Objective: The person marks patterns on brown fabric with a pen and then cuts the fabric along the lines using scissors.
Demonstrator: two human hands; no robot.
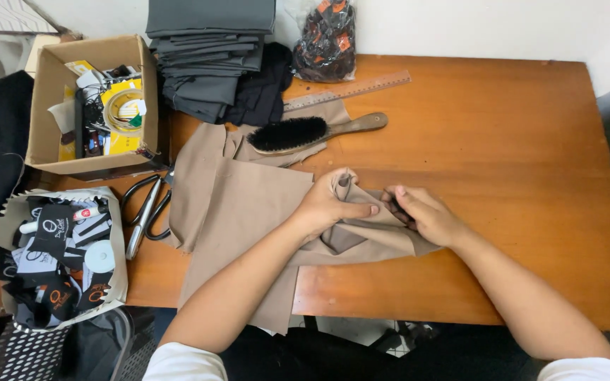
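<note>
A tan piece of cloth (241,204) lies spread over the left half of the wooden table (503,162), one end hanging over the front edge. My left hand (330,204) is closed on a bunched fold of it near the table's middle. My right hand (425,215) pinches the same bunched end from the right, fingers curled into the fabric. The two hands nearly touch.
A wooden clothes brush (305,132) and a wooden ruler (351,89) lie behind the cloth. Black-handled scissors (146,208) sit to its left. A cardboard box (93,102), a bag of labels (61,257), folded grey fabric (210,56) and a plastic bag (326,39) crowd the left and back.
</note>
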